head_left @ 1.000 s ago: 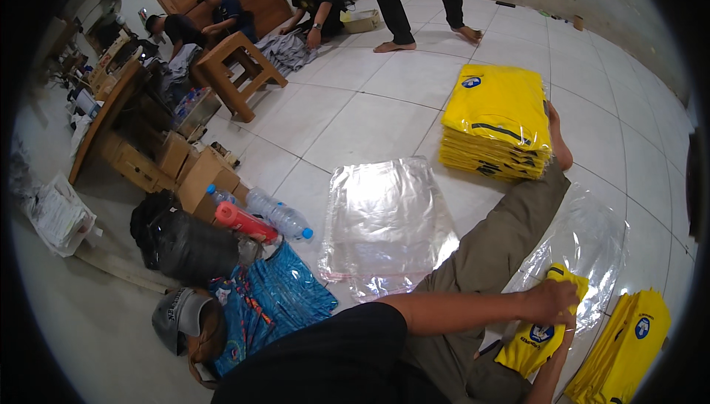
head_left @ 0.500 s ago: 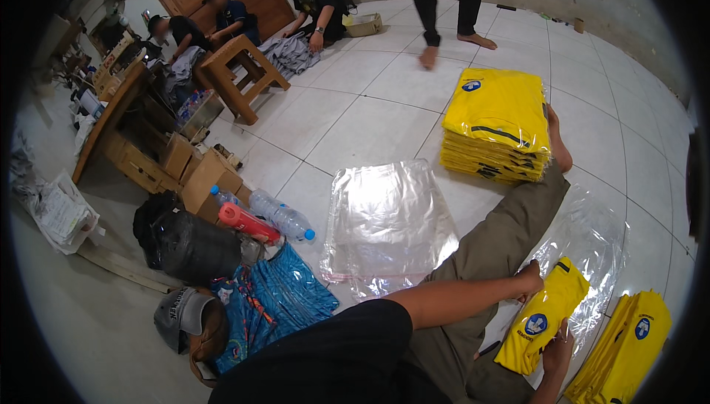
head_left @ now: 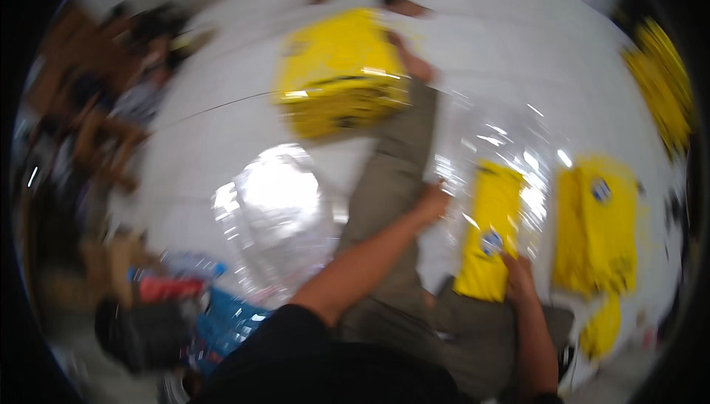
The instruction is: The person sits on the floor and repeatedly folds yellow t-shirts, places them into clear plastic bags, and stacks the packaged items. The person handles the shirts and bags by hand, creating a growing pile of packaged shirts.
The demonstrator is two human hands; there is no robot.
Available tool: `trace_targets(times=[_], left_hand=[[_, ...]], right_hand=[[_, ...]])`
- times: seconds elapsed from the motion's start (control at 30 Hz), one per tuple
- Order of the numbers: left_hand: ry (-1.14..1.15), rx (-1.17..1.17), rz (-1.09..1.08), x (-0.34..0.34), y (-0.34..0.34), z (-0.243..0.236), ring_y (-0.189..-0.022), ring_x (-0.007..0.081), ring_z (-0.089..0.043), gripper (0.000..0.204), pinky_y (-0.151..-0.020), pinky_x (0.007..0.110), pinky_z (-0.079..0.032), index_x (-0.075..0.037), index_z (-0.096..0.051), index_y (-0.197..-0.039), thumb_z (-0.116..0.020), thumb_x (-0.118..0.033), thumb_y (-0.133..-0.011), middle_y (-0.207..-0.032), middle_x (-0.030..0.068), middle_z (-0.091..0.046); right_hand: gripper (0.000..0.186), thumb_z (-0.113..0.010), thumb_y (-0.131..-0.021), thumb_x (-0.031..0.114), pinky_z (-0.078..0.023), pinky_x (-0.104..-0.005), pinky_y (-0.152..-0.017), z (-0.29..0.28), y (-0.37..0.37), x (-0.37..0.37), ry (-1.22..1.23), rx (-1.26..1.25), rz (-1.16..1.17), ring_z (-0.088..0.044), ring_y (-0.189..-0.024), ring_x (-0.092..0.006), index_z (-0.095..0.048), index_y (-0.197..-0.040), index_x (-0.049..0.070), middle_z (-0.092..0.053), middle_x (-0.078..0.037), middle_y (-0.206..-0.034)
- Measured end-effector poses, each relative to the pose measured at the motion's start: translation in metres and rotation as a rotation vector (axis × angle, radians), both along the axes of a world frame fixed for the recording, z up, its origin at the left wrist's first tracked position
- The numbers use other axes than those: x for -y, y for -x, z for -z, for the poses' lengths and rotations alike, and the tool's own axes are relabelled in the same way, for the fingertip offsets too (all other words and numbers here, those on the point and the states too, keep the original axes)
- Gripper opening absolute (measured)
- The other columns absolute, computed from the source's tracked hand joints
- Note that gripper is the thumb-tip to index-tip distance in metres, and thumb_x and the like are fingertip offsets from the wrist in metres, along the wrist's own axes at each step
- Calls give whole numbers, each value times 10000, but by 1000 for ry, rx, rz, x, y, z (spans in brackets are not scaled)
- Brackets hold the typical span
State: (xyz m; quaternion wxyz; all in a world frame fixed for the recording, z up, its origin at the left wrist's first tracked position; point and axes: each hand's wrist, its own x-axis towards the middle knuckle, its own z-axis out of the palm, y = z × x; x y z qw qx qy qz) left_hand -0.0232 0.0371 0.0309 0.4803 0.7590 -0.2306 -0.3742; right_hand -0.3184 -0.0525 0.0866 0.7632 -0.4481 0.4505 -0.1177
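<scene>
Fingers of the right hand [head_left: 518, 275] close on the lower edge of a folded yellow fabric garment with a round blue badge [head_left: 488, 230], at about five o'clock in the view. Motion blur hides the exact grip.
- Left hand [head_left: 430, 201]: rests at the garment's left edge, by the crinkled clear plastic sleeve [head_left: 510, 145]; whether its fingers are apart or together cannot be told.
- Garment: lies lengthwise beside the person's olive trouser leg [head_left: 392, 182], seemingly within or on the sleeve.
- Handling judgement: hold the sleeve mouth wide with the left hand, keep the fold flat, and feed it in squarely so the corners do not snag.
- Second pile of yellow folded garments [head_left: 599, 226]: three o'clock, just beside.
- Flat clear plastic bags [head_left: 274, 212]: nine o'clock, on white floor tiles [head_left: 214, 138].
- Tall stack of packed yellow garments [head_left: 340, 71]: twelve o'clock, near the bare foot [head_left: 410, 60].
</scene>
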Motion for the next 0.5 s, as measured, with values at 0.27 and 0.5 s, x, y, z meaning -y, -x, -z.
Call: trace_targets(times=[0.27, 0.5], left_hand=[[9, -57, -88, -10, -9, -61, -578, 155, -579, 545, -496, 332, -484, 10, -493, -1352, -614, 53, -823, -805, 60, -553], [106, -66, -64, 13, -19, -43, -561, 150, -567, 575, -476, 319, -473, -4, -410, -1418, -658, 6, -899, -862, 62, -553]], right_hand=[[263, -545, -1033, 114, -591, -418, -761, -6, -4, 20, -40, -13, 517, -712, -858, -278, -603, -1179, -98, -690, -173, -1028], [313, -592, -1015, 178, -532, -372, -818, 35, -22, 57, 350, -49, 414, -671, -905, -244, -617, -1180, -87, -688, -153, -1044]])
